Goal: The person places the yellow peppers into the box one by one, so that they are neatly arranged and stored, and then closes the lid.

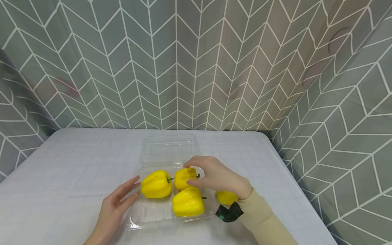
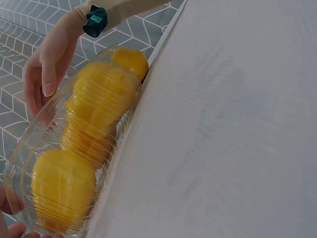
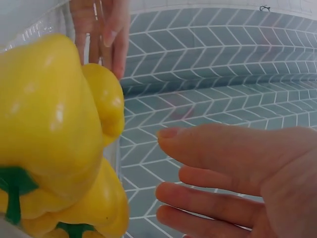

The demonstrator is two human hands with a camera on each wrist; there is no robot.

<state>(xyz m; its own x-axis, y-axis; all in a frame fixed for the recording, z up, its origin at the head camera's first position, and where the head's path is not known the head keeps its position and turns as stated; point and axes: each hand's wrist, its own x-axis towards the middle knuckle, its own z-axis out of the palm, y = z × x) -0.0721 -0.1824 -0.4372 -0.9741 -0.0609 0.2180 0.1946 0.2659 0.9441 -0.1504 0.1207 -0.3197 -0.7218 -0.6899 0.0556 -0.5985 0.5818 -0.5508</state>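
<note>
Three yellow bell peppers lie in a clear plastic clamshell box: a left one [image 1: 156, 184], a back one [image 1: 182, 179] and a front one [image 1: 188, 202]. My right hand [image 1: 211, 173] hovers over the back pepper. Its fingers [image 3: 213, 203] are loosely spread, with nothing between them in the right wrist view. At the box's left end is my left hand [image 1: 117, 200], fingers fairly straight beside the left pepper. The fingertips [image 2: 12, 203] touch or nearly touch the clear wall of the box [image 2: 22, 163]. Another yellow pepper [image 1: 226, 197] sits right of the box, partly hidden by the right wrist.
The box's clear lid [image 1: 169, 149] lies folded back behind the base. A white cloth [image 1: 76, 163] covers the table. Grey patterned curtains [image 1: 183, 68] hang behind it and along the right side. A dark strap device [image 1: 229, 212] is on the right wrist.
</note>
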